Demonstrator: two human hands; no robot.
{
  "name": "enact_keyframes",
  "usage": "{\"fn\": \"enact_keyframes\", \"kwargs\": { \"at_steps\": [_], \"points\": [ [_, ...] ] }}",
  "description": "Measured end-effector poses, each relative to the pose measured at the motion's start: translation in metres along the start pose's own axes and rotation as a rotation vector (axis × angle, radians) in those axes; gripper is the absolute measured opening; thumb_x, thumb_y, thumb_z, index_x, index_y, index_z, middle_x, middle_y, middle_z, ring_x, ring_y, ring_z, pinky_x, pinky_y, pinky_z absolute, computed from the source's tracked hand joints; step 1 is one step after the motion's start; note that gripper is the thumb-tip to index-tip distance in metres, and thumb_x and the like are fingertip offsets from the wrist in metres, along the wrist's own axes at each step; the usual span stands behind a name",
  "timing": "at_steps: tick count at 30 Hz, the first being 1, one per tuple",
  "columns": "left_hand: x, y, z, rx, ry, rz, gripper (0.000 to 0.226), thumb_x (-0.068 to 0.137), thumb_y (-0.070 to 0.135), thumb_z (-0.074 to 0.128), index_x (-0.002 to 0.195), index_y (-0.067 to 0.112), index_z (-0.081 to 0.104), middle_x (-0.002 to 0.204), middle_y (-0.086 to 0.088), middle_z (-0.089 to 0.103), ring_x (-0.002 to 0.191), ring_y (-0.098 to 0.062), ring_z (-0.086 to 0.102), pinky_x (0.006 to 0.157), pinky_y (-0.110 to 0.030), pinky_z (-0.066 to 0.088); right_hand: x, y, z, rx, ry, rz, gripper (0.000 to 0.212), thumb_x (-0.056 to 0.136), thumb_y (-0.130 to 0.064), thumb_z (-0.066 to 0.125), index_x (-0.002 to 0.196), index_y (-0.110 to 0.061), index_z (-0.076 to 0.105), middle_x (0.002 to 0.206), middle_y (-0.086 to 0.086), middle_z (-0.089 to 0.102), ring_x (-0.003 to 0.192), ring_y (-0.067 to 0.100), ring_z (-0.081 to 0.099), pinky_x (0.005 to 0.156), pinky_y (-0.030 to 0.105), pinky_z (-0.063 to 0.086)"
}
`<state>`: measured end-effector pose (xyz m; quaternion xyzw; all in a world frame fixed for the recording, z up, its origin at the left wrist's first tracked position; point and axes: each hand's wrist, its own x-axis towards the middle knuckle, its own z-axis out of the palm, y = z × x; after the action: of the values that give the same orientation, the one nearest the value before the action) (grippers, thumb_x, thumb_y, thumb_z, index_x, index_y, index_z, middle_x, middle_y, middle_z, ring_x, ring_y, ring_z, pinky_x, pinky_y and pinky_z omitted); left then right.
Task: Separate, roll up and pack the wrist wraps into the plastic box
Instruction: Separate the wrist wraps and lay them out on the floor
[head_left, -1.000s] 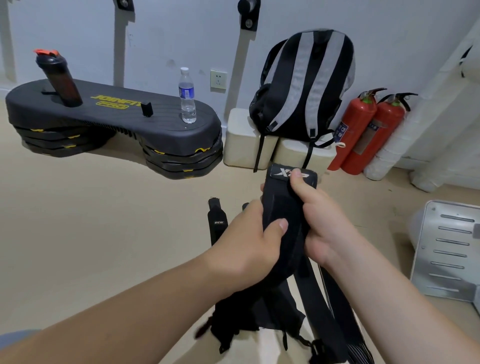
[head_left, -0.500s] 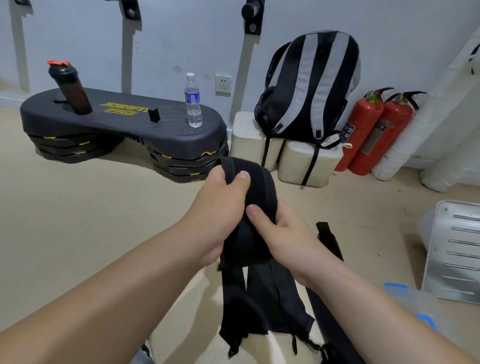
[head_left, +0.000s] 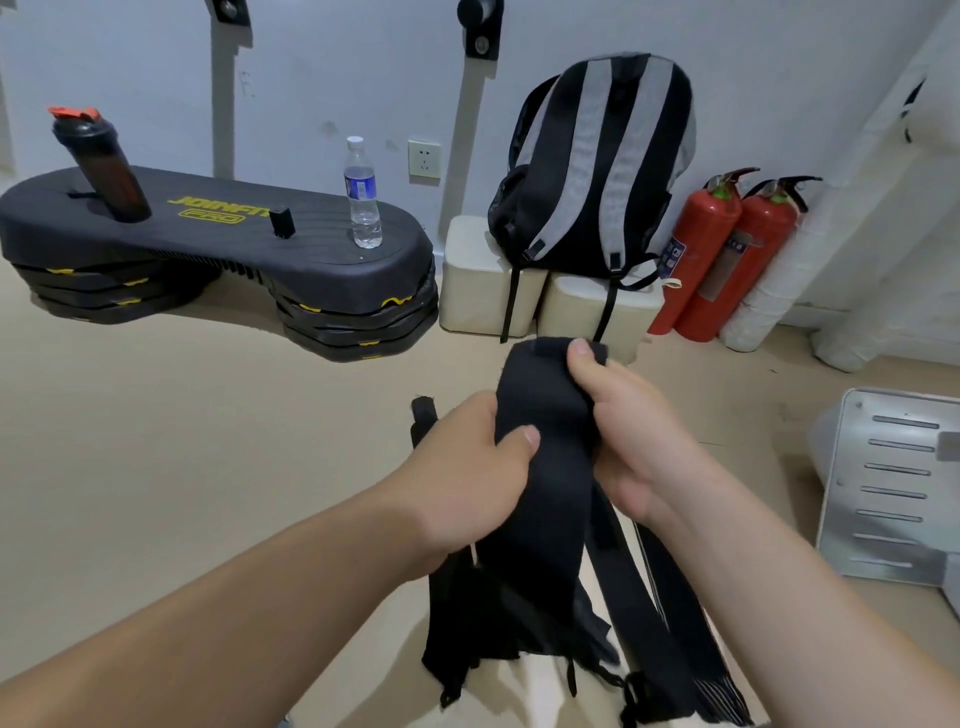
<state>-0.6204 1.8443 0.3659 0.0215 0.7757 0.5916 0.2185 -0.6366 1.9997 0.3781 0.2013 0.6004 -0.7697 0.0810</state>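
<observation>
Both hands are busy here. My left hand (head_left: 467, 467) is curled round the middle of a black wrist wrap (head_left: 540, 410), thumb pressed on the front and fingers tucked behind. My right hand (head_left: 631, 441) pinches the same wrap at its top end, thumb on the near face and fingers closed in behind, so neither hand is anywhere near open. The wrap is held up in front of me above the beige floor (head_left: 208, 441), and its lower part runs down into a tangled bunch of black straps (head_left: 519, 613) hanging between my forearms. The only readable writing is on the black step platform (head_left: 156, 244) by the wall: yellow "JOINFI", the rest hidden behind a little black block (head_left: 282, 222), with "PRO" boxed underneath. The water bottle (head_left: 362, 195) standing on it has a blue label, too small to read. Same goes for the stickers on the two red fire extinguishers (head_left: 693, 249).
</observation>
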Motion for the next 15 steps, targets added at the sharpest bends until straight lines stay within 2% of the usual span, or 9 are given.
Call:
{"fn": "enact_keyframes", "kwargs": {
  "at_steps": [3, 5, 9, 10, 13, 15],
  "points": [
    [0.006, 0.007, -0.006, -0.093, 0.142, 0.041, 0.033, 0.090, 0.045, 0.054, 0.117, 0.031, 0.066, 0.114, 0.005, 0.077, 0.110, -0.018, 0.073, 0.099, -0.050, 0.058, -0.006, 0.007, 0.007, -0.082, -0.205, 0.084, 0.054, 0.103, -0.063, 0.050, 0.128, -0.021, 0.074, 0.117, 0.006, 0.081, 0.109, 0.023, 0.078, 0.094, 0.041, 0.060],
    [0.009, 0.012, -0.012, -0.168, 0.206, 0.057, 0.027, 0.098, 0.037, 0.056, 0.119, 0.027, 0.069, 0.113, 0.003, 0.079, 0.108, -0.020, 0.075, 0.096, -0.047, 0.060, -0.009, 0.009, 0.010, -0.127, -0.276, 0.044, 0.055, 0.103, -0.064, 0.046, 0.124, -0.023, 0.076, 0.117, 0.004, 0.081, 0.111, 0.019, 0.077, 0.101, 0.041, 0.056],
    [0.009, 0.020, -0.025, -0.357, 0.280, -0.027, 0.018, 0.109, 0.022, 0.053, 0.116, 0.014, 0.068, 0.106, -0.007, 0.081, 0.097, -0.026, 0.079, 0.073, -0.036, 0.065, -0.009, 0.018, 0.014, -0.388, -0.248, -0.143, 0.042, 0.107, -0.054, 0.050, 0.123, -0.023, 0.074, 0.113, -0.003, 0.082, 0.109, 0.013, 0.077, 0.106, 0.044, 0.056],
    [0.007, 0.022, -0.027, -0.405, 0.289, -0.050, 0.017, 0.109, 0.020, 0.054, 0.117, 0.011, 0.067, 0.107, -0.010, 0.080, 0.096, -0.028, 0.079, 0.072, -0.038, 0.065, -0.010, 0.022, 0.016, -0.445, -0.257, -0.172, 0.037, 0.107, -0.052, 0.053, 0.123, -0.026, 0.072, 0.113, -0.005, 0.081, 0.109, 0.012, 0.076, 0.105, 0.044, 0.057],
    [0.006, 0.024, -0.033, -0.501, 0.313, -0.084, 0.017, 0.108, 0.019, 0.056, 0.118, 0.008, 0.065, 0.108, -0.016, 0.079, 0.097, -0.033, 0.079, 0.081, -0.047, 0.066, -0.012, 0.031, 0.019, -0.575, -0.268, -0.243, 0.036, 0.100, -0.054, 0.058, 0.128, -0.034, 0.068, 0.118, -0.013, 0.078, 0.112, 0.007, 0.073, 0.103, 0.044, 0.058],
    [0.004, 0.026, -0.034, -0.541, 0.294, -0.090, 0.018, 0.107, 0.019, 0.057, 0.119, 0.008, 0.065, 0.109, -0.017, 0.079, 0.097, -0.034, 0.079, 0.080, -0.046, 0.066, -0.009, 0.034, 0.020, -0.585, -0.231, -0.275, 0.029, 0.104, -0.047, 0.057, 0.127, -0.035, 0.068, 0.117, -0.014, 0.078, 0.111, 0.007, 0.072, 0.103, 0.044, 0.057]
  ]
}}
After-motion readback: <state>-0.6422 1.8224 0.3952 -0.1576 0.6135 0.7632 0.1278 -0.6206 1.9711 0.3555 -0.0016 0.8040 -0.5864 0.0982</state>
